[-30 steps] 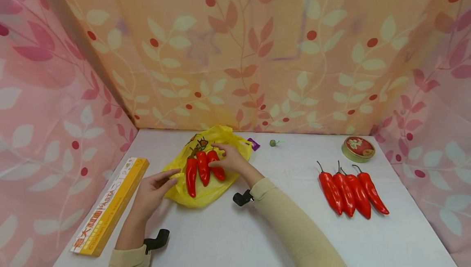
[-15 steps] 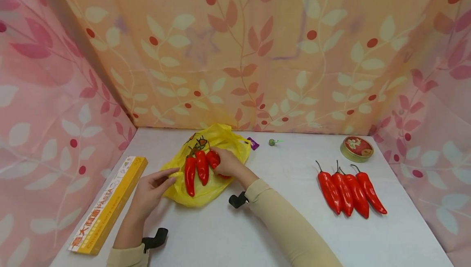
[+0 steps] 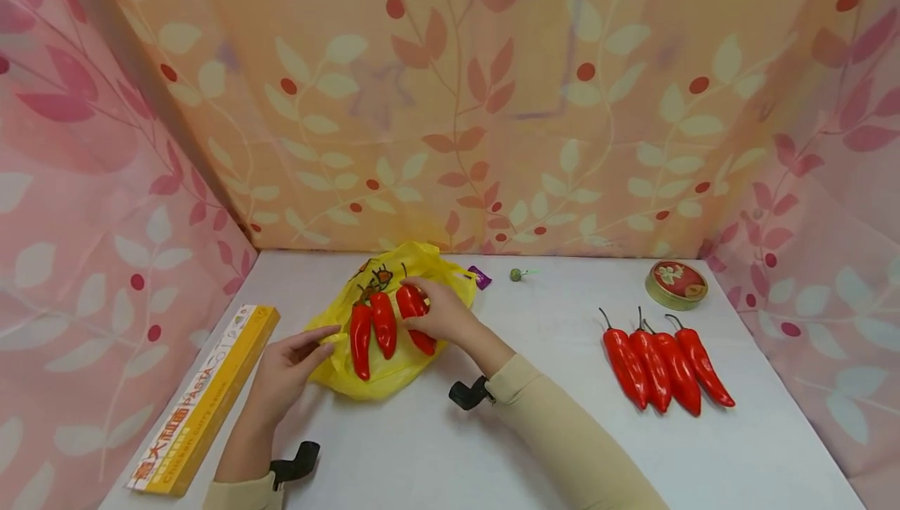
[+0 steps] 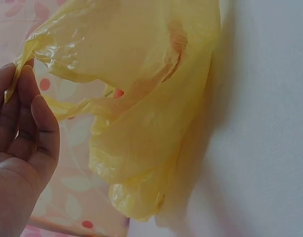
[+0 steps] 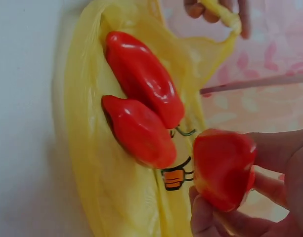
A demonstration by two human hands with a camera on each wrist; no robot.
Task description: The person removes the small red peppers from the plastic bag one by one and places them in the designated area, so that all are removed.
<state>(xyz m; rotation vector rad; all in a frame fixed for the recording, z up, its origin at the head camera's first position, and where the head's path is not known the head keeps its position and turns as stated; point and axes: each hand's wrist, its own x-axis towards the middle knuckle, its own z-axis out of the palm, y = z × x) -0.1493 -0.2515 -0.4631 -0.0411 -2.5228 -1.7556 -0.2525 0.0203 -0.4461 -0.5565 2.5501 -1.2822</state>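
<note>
A yellow plastic bag (image 3: 394, 379) lies on the table. At its left side my left hand (image 3: 283, 369) pinches the bag's edge, and the left wrist view shows the plastic (image 4: 151, 133) drawn up between thumb and fingers (image 4: 42, 113). My right hand (image 3: 451, 316) grips a red chili pepper (image 3: 411, 303) between thumb and fingers over the bag's right part. Two more red chili peppers, one on the left (image 3: 360, 342) and one in the middle (image 3: 383, 326), lie side by side on the bag. Their stems point away from me.
Several red chili peppers (image 3: 657, 369) lie in a row at the right. Behind them stands a round red-topped tin (image 3: 676, 285). A purple wrapped sweet (image 3: 481, 277) and a small green lollipop (image 3: 516, 274) sit at the back. A yellow pasta box (image 3: 204, 401) lies left.
My right hand has closed on the rightmost chili pepper on the bag and shifted it slightly right, apart from the middle one. The left hand stays at the bag's edge.
</note>
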